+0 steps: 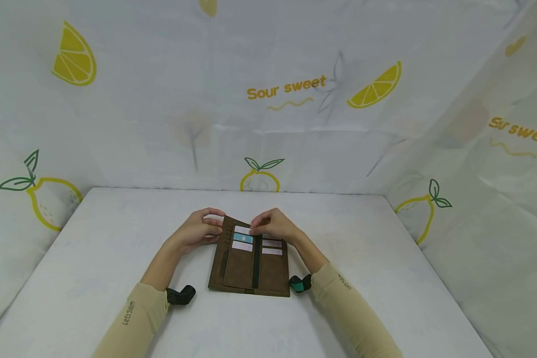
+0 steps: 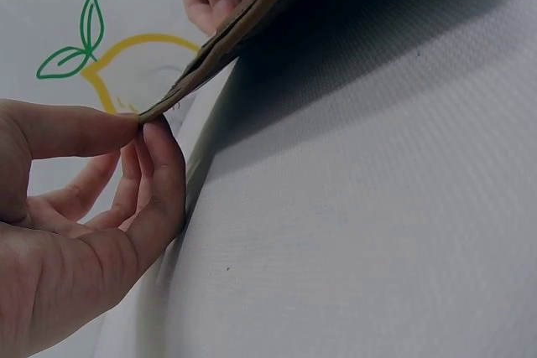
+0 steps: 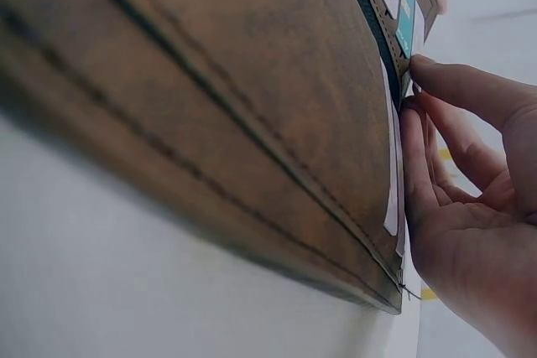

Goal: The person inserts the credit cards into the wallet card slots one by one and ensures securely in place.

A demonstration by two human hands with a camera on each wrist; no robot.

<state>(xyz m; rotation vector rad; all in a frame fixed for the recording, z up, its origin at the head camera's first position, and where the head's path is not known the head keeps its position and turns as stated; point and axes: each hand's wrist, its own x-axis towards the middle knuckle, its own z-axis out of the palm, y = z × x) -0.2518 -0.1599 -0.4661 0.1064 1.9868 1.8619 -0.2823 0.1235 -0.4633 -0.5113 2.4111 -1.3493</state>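
A brown long wallet (image 1: 239, 268) lies unfolded on the white table, its left part slightly raised. My left hand (image 1: 199, 231) pinches the wallet's upper left edge between thumb and fingers, as the left wrist view shows from the side. My right hand (image 1: 275, 224) pinches the right end of the top white card (image 1: 241, 229) in the middle flap; how far the card is out of its slot cannot be told. Below it sit a blue card (image 1: 243, 238) and another white card (image 1: 242, 246). Pale cards (image 1: 272, 251) also fill slots on the right side, partly hidden by my right hand.
The white table (image 1: 362, 298) runs back to a white curtain (image 1: 161, 99) printed with lemons, which also hangs at both sides. Black wrist devices (image 1: 182, 295) sit at both sleeve cuffs, the right one close to the wallet's lower right corner.
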